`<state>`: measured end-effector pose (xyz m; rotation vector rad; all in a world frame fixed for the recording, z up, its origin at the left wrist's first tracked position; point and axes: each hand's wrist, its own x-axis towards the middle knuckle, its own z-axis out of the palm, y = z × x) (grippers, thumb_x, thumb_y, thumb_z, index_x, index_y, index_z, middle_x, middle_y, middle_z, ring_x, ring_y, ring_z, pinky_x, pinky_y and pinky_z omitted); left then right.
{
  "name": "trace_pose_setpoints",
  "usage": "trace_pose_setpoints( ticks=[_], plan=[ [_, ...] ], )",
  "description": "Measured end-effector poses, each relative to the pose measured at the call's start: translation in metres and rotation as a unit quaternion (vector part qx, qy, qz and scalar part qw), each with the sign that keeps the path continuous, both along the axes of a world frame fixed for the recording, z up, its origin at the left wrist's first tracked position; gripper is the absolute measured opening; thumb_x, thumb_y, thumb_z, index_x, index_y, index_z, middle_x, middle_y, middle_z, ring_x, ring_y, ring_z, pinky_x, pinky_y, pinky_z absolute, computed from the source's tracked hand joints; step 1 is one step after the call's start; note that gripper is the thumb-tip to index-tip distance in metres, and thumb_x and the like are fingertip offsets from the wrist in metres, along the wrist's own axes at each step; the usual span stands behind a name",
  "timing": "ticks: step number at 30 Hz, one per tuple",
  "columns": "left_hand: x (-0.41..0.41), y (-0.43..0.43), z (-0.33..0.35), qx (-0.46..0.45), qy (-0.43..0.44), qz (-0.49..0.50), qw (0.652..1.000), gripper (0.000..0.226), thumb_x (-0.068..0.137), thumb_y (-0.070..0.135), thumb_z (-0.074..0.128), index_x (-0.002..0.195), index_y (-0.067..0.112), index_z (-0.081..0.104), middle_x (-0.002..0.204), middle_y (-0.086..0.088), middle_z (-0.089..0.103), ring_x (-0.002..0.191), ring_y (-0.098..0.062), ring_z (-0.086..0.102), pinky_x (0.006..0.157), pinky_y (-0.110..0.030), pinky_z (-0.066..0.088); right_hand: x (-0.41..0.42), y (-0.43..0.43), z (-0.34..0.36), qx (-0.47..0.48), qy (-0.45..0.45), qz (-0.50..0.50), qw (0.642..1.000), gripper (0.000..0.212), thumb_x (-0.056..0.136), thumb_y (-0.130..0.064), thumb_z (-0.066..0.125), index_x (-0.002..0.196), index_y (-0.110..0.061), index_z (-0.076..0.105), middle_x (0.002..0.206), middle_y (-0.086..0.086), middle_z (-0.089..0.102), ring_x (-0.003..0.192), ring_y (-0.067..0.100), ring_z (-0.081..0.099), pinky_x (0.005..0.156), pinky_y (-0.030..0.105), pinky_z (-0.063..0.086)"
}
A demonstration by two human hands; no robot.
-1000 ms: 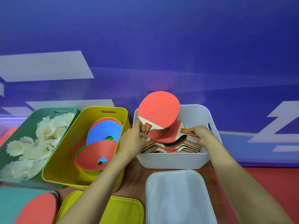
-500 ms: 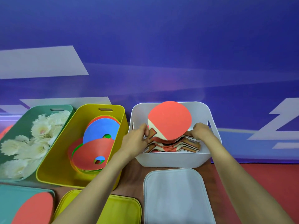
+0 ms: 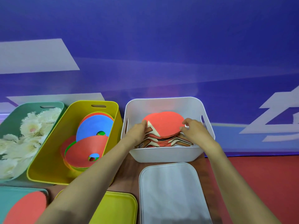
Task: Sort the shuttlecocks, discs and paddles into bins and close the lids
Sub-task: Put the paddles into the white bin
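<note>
A white bin [image 3: 166, 153] holds a stack of red table-tennis paddles. The top paddle [image 3: 165, 124] lies flat on the stack. My left hand [image 3: 139, 132] grips its handle end at the left. My right hand [image 3: 193, 131] touches the paddle's right edge with curled fingers. The yellow bin [image 3: 48, 167] holds red, blue and green discs [image 3: 95, 126]. The green bin [image 3: 9, 120] at the far left is full of white shuttlecocks [image 3: 32, 135].
Three lids lie in front of the bins: a white lid [image 3: 173, 191], a yellow lid [image 3: 116, 209] and a teal lid [image 3: 9, 198] with a red disc [image 3: 25, 209] on it. A blue wall stands close behind. Red floor lies to the right.
The red paddle was held upright above the white bin and has been lowered flat onto the stack. Both hands went down with it.
</note>
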<state>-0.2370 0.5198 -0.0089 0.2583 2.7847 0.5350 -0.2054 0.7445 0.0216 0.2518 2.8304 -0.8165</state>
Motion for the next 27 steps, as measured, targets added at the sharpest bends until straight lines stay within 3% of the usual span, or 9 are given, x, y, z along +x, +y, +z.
trace_pose_setpoints(
  ticks=[3, 8, 11, 13, 17, 24, 27],
  plan=[
    [0.008, 0.002, 0.009, 0.04, 0.042, 0.08, 0.995, 0.039, 0.092, 0.04, 0.053, 0.12, 0.013, 0.047, 0.122, -0.011, 0.059, 0.106, -0.031, 0.056, 0.083, -0.038, 0.044, 0.008, -0.009, 0.004, -0.018, 0.015, 0.019, 1.0, 0.035, 0.094, -0.025, 0.051, 0.127, -0.013, 0.053, 0.129, 0.011, 0.054, 0.116, 0.028, 0.052, 0.098, 0.037, 0.042],
    [0.056, -0.005, 0.042, 0.144, 0.095, 0.078, 0.982, 0.037, 0.09, 0.023, 0.06, 0.125, 0.014, 0.05, 0.123, 0.002, 0.055, 0.104, -0.011, 0.055, 0.075, -0.015, 0.044, 0.027, -0.037, 0.018, -0.043, 0.088, 0.077, 0.992, 0.033, 0.093, -0.023, 0.054, 0.125, -0.016, 0.054, 0.13, 0.006, 0.053, 0.115, 0.025, 0.052, 0.098, 0.034, 0.039],
    [0.094, -0.033, 0.052, 0.153, 0.156, 0.077, 0.973, 0.039, 0.087, 0.021, 0.063, 0.124, 0.016, 0.052, 0.128, -0.001, 0.054, 0.117, -0.017, 0.05, 0.09, -0.02, 0.037, 0.044, -0.07, 0.029, -0.07, 0.147, 0.141, 0.977, 0.031, 0.091, -0.019, 0.057, 0.122, -0.015, 0.057, 0.124, 0.007, 0.056, 0.114, 0.024, 0.05, 0.089, 0.025, 0.034],
    [0.119, -0.061, 0.054, 0.155, 0.185, 0.083, 0.967, 0.038, 0.086, 0.02, 0.064, 0.123, 0.014, 0.053, 0.127, -0.002, 0.054, 0.118, -0.018, 0.048, 0.09, -0.017, 0.032, 0.059, -0.1, 0.037, -0.103, 0.176, 0.188, 0.961, 0.029, 0.089, -0.016, 0.059, 0.118, -0.013, 0.06, 0.118, 0.007, 0.058, 0.109, 0.024, 0.053, 0.088, 0.023, 0.034],
    [0.165, -0.122, 0.062, 0.136, 0.235, 0.132, 0.953, 0.037, 0.085, 0.016, 0.066, 0.12, 0.014, 0.054, 0.125, -0.002, 0.055, 0.116, -0.021, 0.05, 0.091, -0.03, 0.039, 0.09, -0.165, 0.04, -0.123, 0.194, 0.288, 0.93, 0.03, 0.089, -0.022, 0.058, 0.119, -0.015, 0.058, 0.119, 0.003, 0.058, 0.11, 0.023, 0.052, 0.096, 0.032, 0.041],
    [0.226, -0.229, 0.049, 0.139, 0.235, 0.224, 0.936, 0.04, 0.085, 0.018, 0.067, 0.122, 0.014, 0.053, 0.123, -0.001, 0.055, 0.108, -0.022, 0.054, 0.092, -0.029, 0.042, 0.134, -0.282, 0.03, -0.098, 0.189, 0.38, 0.9, 0.032, 0.09, -0.02, 0.059, 0.121, -0.014, 0.057, 0.122, 0.004, 0.057, 0.117, 0.022, 0.047, 0.099, 0.028, 0.033],
    [0.249, -0.282, 0.038, 0.174, 0.228, 0.255, 0.923, 0.041, 0.084, 0.017, 0.068, 0.122, 0.013, 0.054, 0.122, 0.0, 0.057, 0.11, -0.012, 0.051, 0.09, -0.019, 0.036, 0.147, -0.337, 0.019, -0.096, 0.177, 0.411, 0.889, 0.033, 0.09, -0.022, 0.059, 0.122, -0.016, 0.056, 0.121, 0.001, 0.056, 0.115, 0.02, 0.049, 0.1, 0.033, 0.038]
  ],
)
